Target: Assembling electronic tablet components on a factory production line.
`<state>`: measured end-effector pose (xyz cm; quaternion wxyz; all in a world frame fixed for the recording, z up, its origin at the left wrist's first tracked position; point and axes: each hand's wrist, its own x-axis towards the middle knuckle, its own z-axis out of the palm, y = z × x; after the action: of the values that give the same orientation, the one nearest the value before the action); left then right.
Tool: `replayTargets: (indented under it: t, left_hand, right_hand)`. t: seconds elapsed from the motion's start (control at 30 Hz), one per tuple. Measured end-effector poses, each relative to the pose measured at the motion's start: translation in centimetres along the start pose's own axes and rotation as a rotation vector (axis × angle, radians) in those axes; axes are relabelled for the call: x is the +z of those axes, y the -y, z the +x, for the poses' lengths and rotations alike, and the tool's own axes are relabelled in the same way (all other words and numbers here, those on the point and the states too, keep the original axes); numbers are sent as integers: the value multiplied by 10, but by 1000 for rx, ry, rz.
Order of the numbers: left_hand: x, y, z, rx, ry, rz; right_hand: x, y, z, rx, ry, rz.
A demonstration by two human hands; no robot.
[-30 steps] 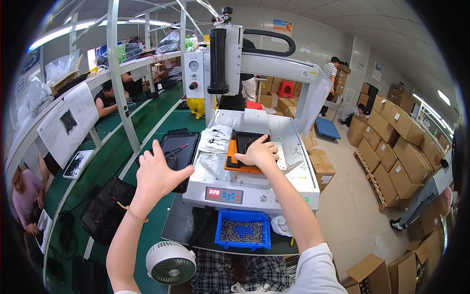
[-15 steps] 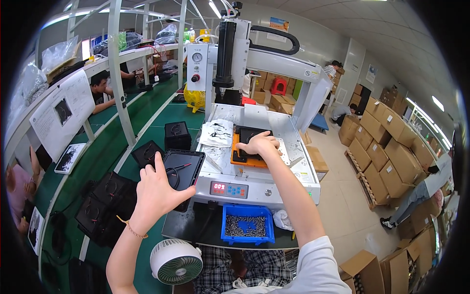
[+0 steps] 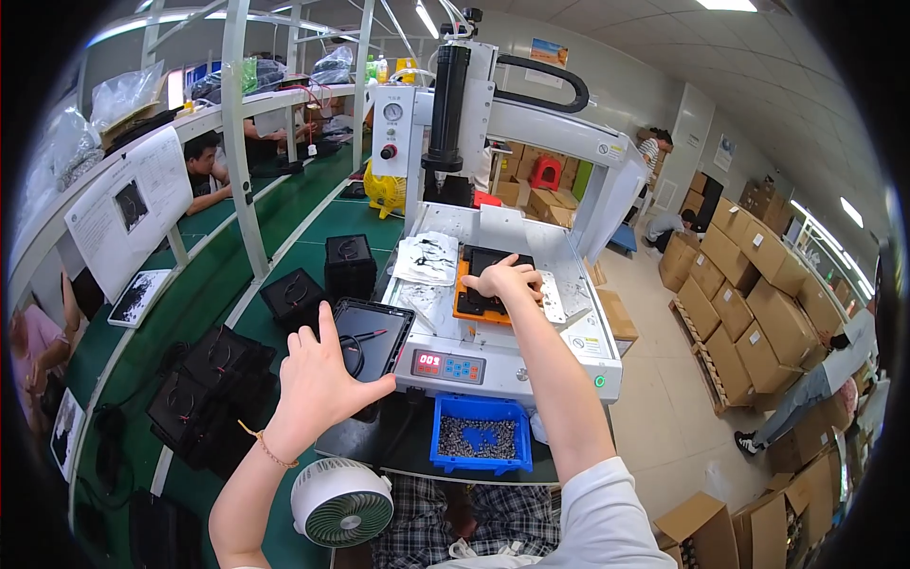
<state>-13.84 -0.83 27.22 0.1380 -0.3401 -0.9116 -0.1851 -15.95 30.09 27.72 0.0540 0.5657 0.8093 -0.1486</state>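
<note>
My left hand (image 3: 327, 375) is open, thumb and index finger spread wide, over the near left side of a black rectangular tray-like housing (image 3: 384, 334). A dark cable with a reddish tip (image 3: 368, 336) lies in that housing. Whether the hand touches it I cannot tell. My right hand (image 3: 504, 282) has its fingers bent onto a black flat panel (image 3: 483, 258) in an orange fixture (image 3: 468, 305) on the machine's bed. The hand covers part of the panel. Above and behind stands the machine's black cylindrical head (image 3: 445, 109), apart from the hand.
A blue bin (image 3: 438, 446) of small metal parts stands before the control panel (image 3: 448, 366). Black boxes (image 3: 349, 267) with cables sit at left. A white fan (image 3: 341, 503) is near me. A stained cloth (image 3: 426, 259) lies beside the fixture. Cartons (image 3: 758, 294) and other people are around.
The whole view has shifted slightly. My right hand stays on the panel in the orange fixture, and my left hand stays spread by the black housing. A green-lit button now shows on the machine.
</note>
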Motion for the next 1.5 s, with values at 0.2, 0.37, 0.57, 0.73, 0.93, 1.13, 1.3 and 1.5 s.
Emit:
replayTargets:
  t: [0.2,0.37,0.57,0.73,0.93,1.13,1.3,1.5]
  left_hand:
    - [-7,-5,-9,-28,22,-2]
    - [-15,-13,-27,23,-24,-27]
    - [-39,-33,-64,109,-82,-111]
    - [-32,-72,-77,287,-35,-231]
    - [-13,-100,-97,324,80,-262]
    - [14,-108,-115,230,142,-313]
    - [41,-110,-122,110,122,-330]
    - [65,-116,-129,99,131,-331]
  right_hand:
    - [1,3,-3,40,-2,-26]
    - [-14,-50,2,-289,-206,264]
    - [4,-227,-57,-1017,-793,461]
    - [98,-329,-53,-742,-880,191]
    - [116,-322,-62,-740,-949,174]
    - [120,-319,-59,-700,-992,101]
    - [132,-300,-102,-783,-615,779]
    - [169,-266,-179,-686,641,1606]
